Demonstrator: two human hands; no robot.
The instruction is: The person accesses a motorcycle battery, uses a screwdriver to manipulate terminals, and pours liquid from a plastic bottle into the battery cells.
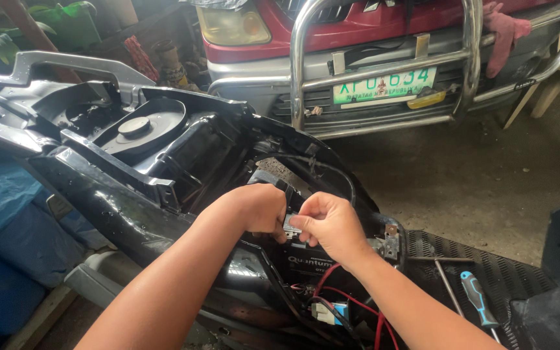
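My right hand (332, 223) and my left hand (260, 209) meet over the open seat bay of a black scooter (131, 194), and between them they pinch a small grey connector block (291, 225). The right thumb and forefinger grasp its right end; the left hand is curled into a loose fist with its fingertips closed on the left end. I cannot tell which hand bears more of it.

The block sits just above a black battery (306, 262), which lies sunk in the bay near the scooter's front edge, directly under my knuckles. From below the battery, red wires (358, 304) run down toward the lower edge of the view, past a small white and blue plug (326, 312). A black cable (319, 165) loops over the bay's far rim, just beyond my fingers.

To the left of my hands, further along the body, I see the round fuel cap (134, 125) set in its black recess, and beyond it the silver grab rail (66, 63) at the tail end.

On the ribbed footboard (487, 272) to the right, a screwdriver with a blue and black handle (478, 298) lies well apart from my hands, with a thin metal rod (445, 279) just beside it.

Past the scooter stands a red vehicle (358, 26) with a chrome bull bar (384, 71); a pink rag (503, 32) hangs over the bar's upper right corner. The floor is bare concrete (474, 181).
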